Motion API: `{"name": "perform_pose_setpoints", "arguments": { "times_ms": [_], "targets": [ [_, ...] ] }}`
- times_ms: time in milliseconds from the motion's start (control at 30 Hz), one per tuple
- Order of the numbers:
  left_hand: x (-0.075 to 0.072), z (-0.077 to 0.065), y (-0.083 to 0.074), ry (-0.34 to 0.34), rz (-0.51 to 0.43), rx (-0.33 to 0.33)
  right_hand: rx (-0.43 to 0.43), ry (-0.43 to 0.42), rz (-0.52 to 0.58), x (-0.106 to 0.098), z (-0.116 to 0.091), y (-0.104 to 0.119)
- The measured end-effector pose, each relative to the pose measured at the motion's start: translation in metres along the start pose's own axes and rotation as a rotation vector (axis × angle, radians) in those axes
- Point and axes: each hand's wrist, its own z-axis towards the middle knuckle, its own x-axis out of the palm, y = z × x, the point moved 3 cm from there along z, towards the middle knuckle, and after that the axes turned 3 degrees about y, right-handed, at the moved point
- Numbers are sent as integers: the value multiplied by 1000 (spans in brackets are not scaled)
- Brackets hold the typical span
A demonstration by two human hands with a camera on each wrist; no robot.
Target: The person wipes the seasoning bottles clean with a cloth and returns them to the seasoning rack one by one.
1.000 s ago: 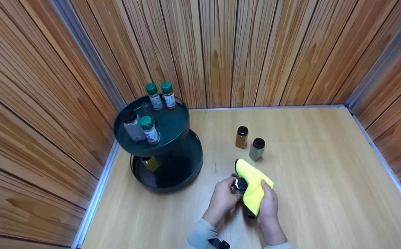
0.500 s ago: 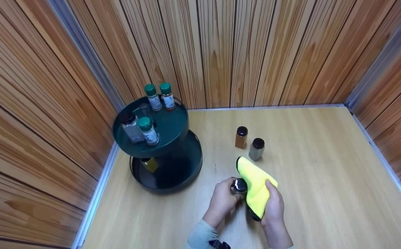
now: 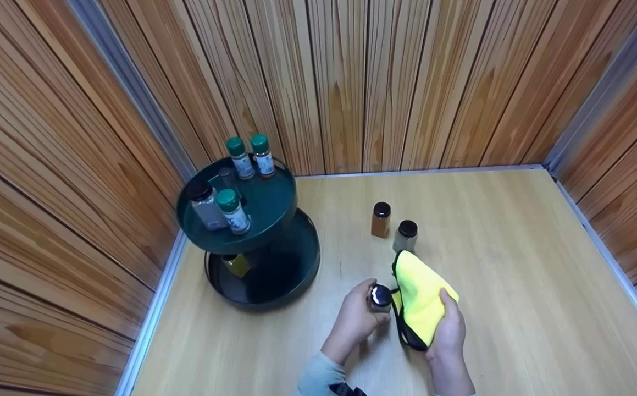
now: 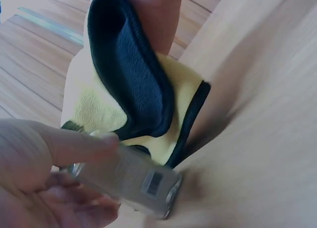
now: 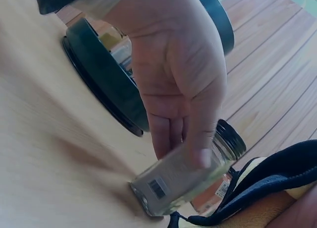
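In the head view my left hand [image 3: 354, 316] grips a clear spice jar [image 3: 380, 298] with a black lid. Seen from the left wrist, a barcode label shows on that jar [image 4: 131, 181], which is tilted, with the thumb laid along its side. My right hand [image 3: 449, 335] holds a yellow cloth [image 3: 421, 300] with dark edging, the thumb on top and the other fingers hidden beneath it. The cloth hangs just right of the jar in the head view. Dark lining shows inside the folded cloth [image 4: 133, 79] in the left wrist view.
Two black-lidded jars, one brown [image 3: 381, 221] and one greyish [image 3: 405, 236], stand on the table beyond the cloth. A dark green two-tier rack [image 3: 269, 220] at the left carries several jars on top and a yellowish jar [image 3: 237, 265] below. Wood-panelled walls [image 3: 340, 82] enclose the table.
My right hand has moved the cloth to the right, away from the jar, uncovering more of its lid and side. The left hand stays nearly in place, still holding the jar.
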Motion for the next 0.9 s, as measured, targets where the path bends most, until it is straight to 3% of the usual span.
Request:
{"name": "perform_pose_setpoints", "arguments": {
  "times_ms": [233,367,567,900],
  "targets": [
    [12,-7,-1,-192,84,-79,-6,-6,51,-2,0,2],
    [15,-8,-1,-237,111,-91,-14,-6,40,-1,-1,2],
    [12,-7,-3,-228,95,-70,-27,-3,19,0,-1,2],
    [1,-7,-8,-116,110,30,-79,36,-76,3,-1,4]
  ]
}}
